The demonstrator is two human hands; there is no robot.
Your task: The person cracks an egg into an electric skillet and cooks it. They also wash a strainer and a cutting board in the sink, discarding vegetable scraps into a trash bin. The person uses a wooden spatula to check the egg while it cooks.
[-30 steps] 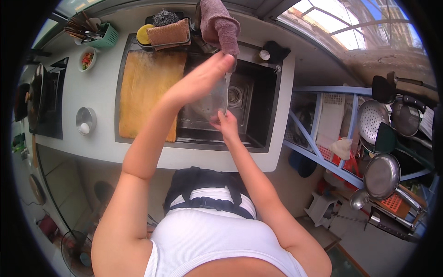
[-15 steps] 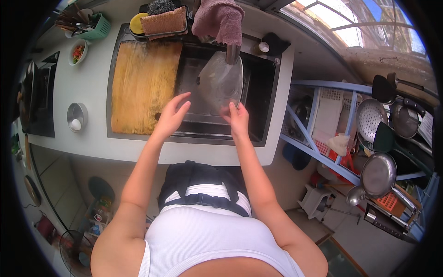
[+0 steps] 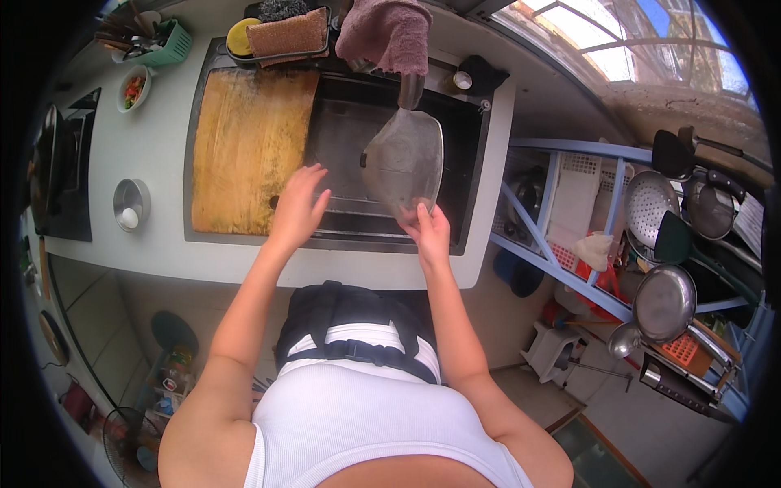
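My right hand (image 3: 431, 228) grips the lower edge of a clear glass lid (image 3: 407, 159) with a dark knob, tilted under the faucet (image 3: 411, 91), where water seems to run onto it. My left hand (image 3: 301, 207) is open with nothing in it, over the sink (image 3: 333, 134) beside the wooden cutting board (image 3: 240, 146) lying across the sink's left part. A pink cloth (image 3: 382, 37) is draped over the faucet.
Sponges in a caddy (image 3: 285, 37) stand behind the board. A bowl of chopped food (image 3: 133, 91), a metal bowl with an egg (image 3: 131, 207) and a utensil basket (image 3: 163, 49) are on the left counter, near a stove (image 3: 69, 171). Right is a blue rack with hanging pans (image 3: 663, 301).
My left hand has come down from the faucet to lie open over the sink's left side. The lid in my right hand has shifted rightward under the spout.
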